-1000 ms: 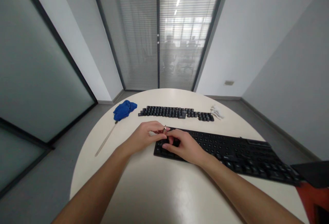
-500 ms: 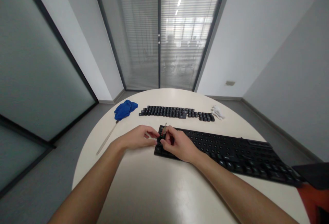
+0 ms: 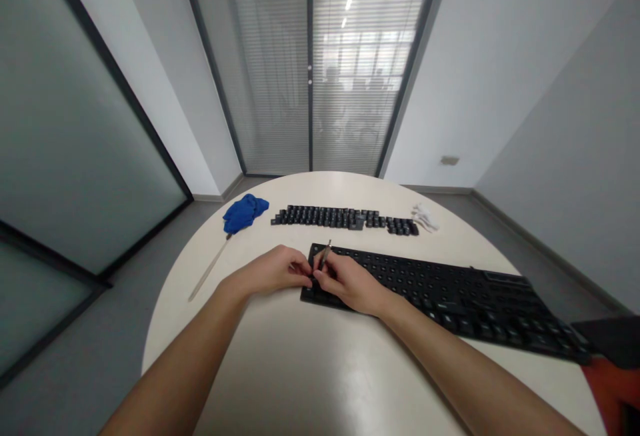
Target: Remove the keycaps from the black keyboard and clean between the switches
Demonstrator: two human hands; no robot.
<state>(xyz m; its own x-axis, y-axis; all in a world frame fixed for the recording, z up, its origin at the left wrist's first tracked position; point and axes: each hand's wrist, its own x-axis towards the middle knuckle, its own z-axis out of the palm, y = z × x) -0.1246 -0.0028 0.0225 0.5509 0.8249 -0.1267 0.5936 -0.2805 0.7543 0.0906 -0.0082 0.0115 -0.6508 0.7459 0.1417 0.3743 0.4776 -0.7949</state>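
A black keyboard point(image 3: 440, 283) lies slanted across the table, with most of its keycaps off and bare key posts showing. At its left end, my right hand point(image 3: 350, 283) grips a slim metal tool point(image 3: 326, 253) whose upper end sticks up above the fingers. Its lower end is hidden. My left hand point(image 3: 280, 271) is beside it, thumb and fingers closed together at the keyboard's left edge. What those fingertips pinch, if anything, is too small and covered to make out.
Behind the keyboard, loose black keycaps point(image 3: 325, 217) lie in rows on the round white table point(image 3: 290, 369). A blue cloth point(image 3: 245, 213) and a thin pale stick point(image 3: 210, 267) are at the left. A crumpled white cloth or glove point(image 3: 425, 217) lies at the right.
My left fingers have closed and shifted slightly right, nearer my right fingertips. The metal tool in my right hand has tilted more to the right. The keyboard looks unmoved.
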